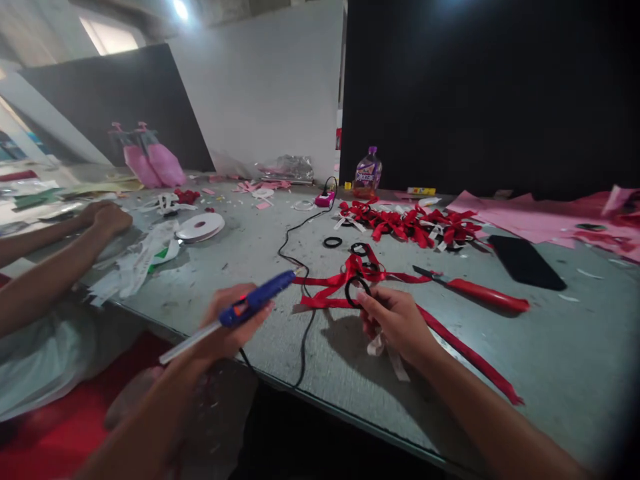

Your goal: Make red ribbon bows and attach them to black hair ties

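My left hand is wrapped round a blue glue gun, whose tip points right and a clear glue stick juts from its back. My right hand pinches a black ring with thumb and fingers. Right behind that ring lies a red ribbon bow. Red ribbon strips stretch left of it, and a longer red strip runs under my right forearm. A white ribbon hangs below my right hand. Another black ring lies farther back.
Red-handled scissors or a knife and a black phone lie right. Behind are a pile of red bows and a bottle. A black cable crosses the table. Another person's hands rest left, beside a ribbon spool.
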`<state>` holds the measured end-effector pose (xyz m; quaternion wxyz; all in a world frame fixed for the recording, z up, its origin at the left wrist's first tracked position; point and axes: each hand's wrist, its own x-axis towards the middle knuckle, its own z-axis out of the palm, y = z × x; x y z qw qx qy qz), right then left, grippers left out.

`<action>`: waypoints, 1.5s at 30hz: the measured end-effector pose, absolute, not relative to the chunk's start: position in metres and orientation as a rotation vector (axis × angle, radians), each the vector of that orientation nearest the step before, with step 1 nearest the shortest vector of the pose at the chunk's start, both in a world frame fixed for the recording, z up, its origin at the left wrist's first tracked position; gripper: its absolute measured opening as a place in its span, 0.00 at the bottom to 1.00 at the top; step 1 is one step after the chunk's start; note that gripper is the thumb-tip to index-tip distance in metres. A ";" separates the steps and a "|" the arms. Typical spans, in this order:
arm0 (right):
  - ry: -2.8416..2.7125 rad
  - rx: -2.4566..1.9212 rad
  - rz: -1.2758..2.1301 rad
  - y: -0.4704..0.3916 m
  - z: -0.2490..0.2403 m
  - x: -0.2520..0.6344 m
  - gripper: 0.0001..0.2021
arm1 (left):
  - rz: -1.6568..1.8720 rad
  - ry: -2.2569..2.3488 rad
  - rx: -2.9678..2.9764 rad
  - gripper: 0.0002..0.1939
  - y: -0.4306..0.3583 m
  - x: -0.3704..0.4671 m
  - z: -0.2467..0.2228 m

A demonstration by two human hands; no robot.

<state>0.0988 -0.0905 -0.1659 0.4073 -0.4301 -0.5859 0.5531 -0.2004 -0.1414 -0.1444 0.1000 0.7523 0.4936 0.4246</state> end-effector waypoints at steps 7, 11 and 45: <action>-1.568 -1.114 1.516 -0.097 -0.157 0.099 0.21 | 1.252 1.224 2.368 0.06 -0.150 -0.176 -0.166; -1.729 -1.150 1.495 -0.098 -0.158 0.098 0.20 | 1.134 1.340 2.392 0.04 -0.152 -0.177 -0.167; -1.794 -1.210 1.479 -0.101 -0.158 0.098 0.18 | 0.976 1.459 2.453 0.06 -0.152 -0.174 -0.168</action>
